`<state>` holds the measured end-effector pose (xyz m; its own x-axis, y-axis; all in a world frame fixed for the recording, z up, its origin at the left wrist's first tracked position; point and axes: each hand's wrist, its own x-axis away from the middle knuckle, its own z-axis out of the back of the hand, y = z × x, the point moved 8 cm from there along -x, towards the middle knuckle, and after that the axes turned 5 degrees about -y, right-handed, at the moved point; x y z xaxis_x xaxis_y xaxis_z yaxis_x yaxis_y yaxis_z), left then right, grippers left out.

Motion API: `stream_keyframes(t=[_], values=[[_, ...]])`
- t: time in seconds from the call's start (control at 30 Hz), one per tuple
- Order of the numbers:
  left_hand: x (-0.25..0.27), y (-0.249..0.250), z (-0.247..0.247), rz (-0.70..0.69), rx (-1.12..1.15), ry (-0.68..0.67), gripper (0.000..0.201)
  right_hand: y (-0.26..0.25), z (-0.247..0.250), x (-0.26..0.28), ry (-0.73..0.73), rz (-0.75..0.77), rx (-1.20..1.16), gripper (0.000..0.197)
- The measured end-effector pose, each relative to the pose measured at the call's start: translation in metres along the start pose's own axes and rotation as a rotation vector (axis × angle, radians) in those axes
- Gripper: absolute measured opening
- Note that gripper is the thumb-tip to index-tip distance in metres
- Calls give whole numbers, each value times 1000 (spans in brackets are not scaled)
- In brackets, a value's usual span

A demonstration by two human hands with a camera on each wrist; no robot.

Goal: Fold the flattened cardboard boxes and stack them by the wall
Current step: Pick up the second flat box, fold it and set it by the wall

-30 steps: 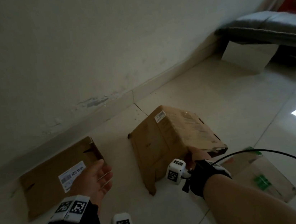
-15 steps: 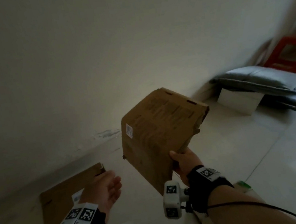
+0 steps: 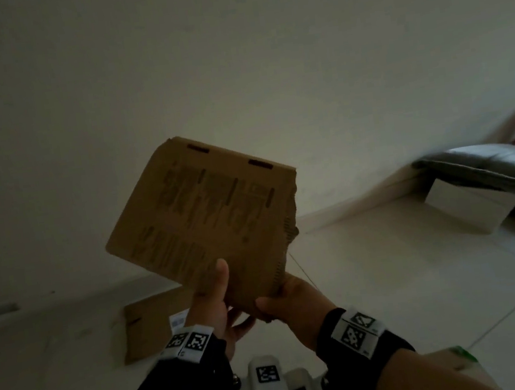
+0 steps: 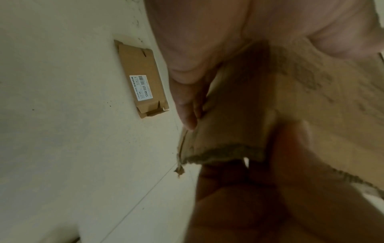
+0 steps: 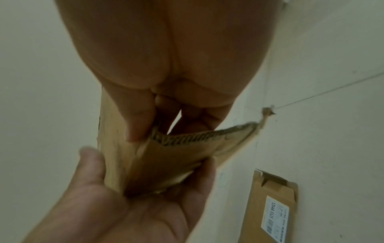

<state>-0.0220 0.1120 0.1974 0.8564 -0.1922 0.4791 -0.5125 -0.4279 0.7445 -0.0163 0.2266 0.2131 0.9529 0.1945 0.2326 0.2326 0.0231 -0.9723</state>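
Folding step in hand: cardboard box [image 3: 207, 221] held aloft above the floor [image 3: 391, 275], left hand [image 3: 213, 302] and right hand [image 3: 288, 302] fingers grasping its lower corner; next, likely collapsing panels flat, then stacking beside labelled box [image 4: 143, 82] at wall.

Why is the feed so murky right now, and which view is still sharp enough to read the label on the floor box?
Head view: underexposed, cardboard box print smeared, right edge streaked. Left wrist view: left hand soft and close, but the flat box label reads clearly. Right wrist view: right hand blurred, label legible but dimmer.
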Motion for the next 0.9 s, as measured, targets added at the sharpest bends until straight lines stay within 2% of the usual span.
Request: stream_keyframes(t=[0.1,0.23,0.27,0.37,0.4,0.53,0.7,0.8,0.9], values=[[-4,14,7,-63,38,-3,80,1,-15,-7,-101,-6,77,32],[-10,27,9,-85,121,-54,79,-2,-19,-13,-176,-3,-104,38],[-12,28,12,-78,138,-46,72,-5,-17,-14,-177,-8,-119,39],[-13,33,14,-72,141,-114,31,-18,7,-17,-81,42,-233,53],[-12,34,14,-69,130,-127,28,-23,20,-18,-28,73,-292,53],[-14,36,25,-80,77,-83,46,-38,52,-17,77,172,-469,38],[-16,30,23,-70,-8,-57,38,-34,76,-15,231,152,-703,23],[-18,28,24,-54,-62,-28,43,-25,95,-12,364,112,-715,30],[-22,30,31,-37,-144,37,51,-8,120,-9,549,36,-582,37]])
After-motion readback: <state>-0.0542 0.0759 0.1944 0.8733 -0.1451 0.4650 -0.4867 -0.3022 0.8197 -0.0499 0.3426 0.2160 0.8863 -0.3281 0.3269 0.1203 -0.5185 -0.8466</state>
